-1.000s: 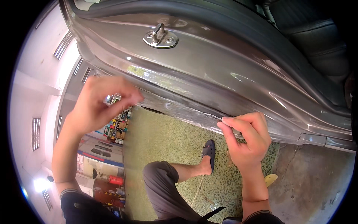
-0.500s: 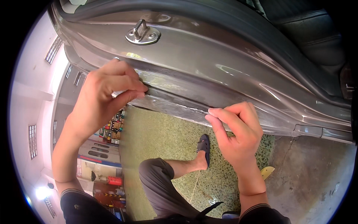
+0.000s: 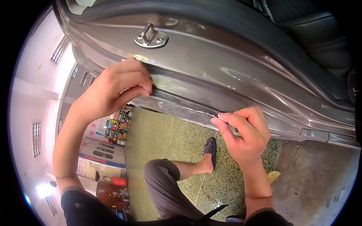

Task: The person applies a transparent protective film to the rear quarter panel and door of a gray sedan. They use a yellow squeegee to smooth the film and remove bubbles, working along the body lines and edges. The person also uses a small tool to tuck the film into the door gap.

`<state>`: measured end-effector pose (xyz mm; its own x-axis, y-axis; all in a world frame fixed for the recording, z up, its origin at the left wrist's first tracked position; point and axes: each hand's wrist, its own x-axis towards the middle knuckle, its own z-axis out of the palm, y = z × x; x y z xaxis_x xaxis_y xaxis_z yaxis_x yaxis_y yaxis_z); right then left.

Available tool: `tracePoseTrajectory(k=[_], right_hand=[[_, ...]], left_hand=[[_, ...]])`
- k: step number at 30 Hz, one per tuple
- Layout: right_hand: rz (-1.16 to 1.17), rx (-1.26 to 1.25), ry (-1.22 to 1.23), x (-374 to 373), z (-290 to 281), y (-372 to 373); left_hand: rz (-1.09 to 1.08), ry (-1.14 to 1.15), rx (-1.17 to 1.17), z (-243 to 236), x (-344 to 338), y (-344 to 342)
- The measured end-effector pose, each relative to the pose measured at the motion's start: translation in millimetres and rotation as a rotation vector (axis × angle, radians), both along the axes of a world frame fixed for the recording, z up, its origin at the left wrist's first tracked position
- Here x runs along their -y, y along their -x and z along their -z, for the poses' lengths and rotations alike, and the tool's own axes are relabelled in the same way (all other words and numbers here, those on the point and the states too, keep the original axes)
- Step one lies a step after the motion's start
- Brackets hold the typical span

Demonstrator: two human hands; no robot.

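One dark strip (image 3: 181, 100) runs along the grey car body (image 3: 211, 60) between the left hand (image 3: 118, 84), whose fingertips are pressed together at it, though I cannot tell if they grip it, and the right hand (image 3: 245, 132), which pinches it, while a metal striker (image 3: 153, 40) stands above the left hand.

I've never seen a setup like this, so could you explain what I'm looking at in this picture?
There's no machine here, only bare-handed work. The view comes from a wide camera worn on the head, looking down; its lens bends straight edges. The left hand and the right hand are both at a thin dark strip along the edge of a car; whether they grip it is hard to tell. A metal loop sits on the bodywork above. Below is speckled floor.
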<state>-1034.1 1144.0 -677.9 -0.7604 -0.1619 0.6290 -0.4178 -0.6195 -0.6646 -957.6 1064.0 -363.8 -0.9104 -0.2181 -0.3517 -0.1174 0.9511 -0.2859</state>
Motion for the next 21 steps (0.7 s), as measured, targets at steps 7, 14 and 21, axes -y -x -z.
tracePoseTrajectory(k=[7, 14, 21], right_hand=[[0.008, -0.004, -0.010, -0.2, -0.2, -0.8], [0.012, -0.026, -0.024, -0.9, -1.5, -1.2], [-0.019, -0.018, -0.027, -2.4, -0.4, 0.4]], left_hand=[[0.055, 0.217, -0.060, -20.0, -3.6, -21.1], [0.285, 0.135, 0.108, -28.8, -10.3, -28.1], [-0.001, 0.191, -0.120, -9.4, -13.0, -15.0]])
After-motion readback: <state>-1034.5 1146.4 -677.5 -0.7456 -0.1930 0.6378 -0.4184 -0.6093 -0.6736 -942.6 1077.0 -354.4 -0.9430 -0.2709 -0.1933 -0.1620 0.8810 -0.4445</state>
